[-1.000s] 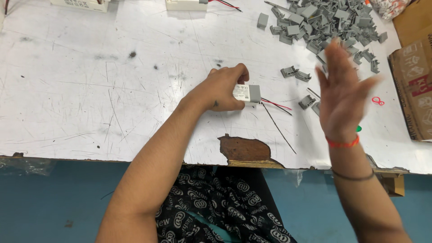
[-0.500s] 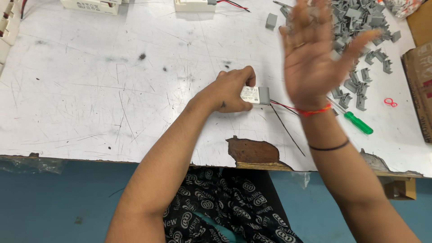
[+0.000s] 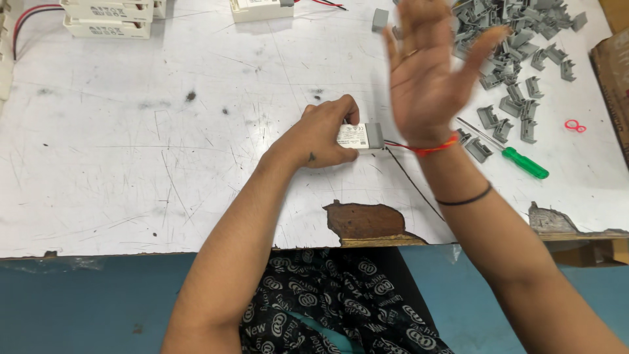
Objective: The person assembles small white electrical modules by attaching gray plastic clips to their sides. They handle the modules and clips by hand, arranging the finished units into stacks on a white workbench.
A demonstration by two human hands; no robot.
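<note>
My left hand pins a small white module to the surface; my right hand hovers open above it.

The scratched white surface spans the whole view, with a chipped brown patch at its near edge. A brown cardboard box sits at the far right. White rectangular units with red wires stack at the top left. A heap of grey plastic caps spreads at the top right. My right hand is raised, fingers spread, holding nothing and hiding part of the heap. My left hand has its grip closed on the small white module, which carries a pale label and a grey end cap and lies near the surface's middle. A green-handled screwdriver lies to its right.
</note>
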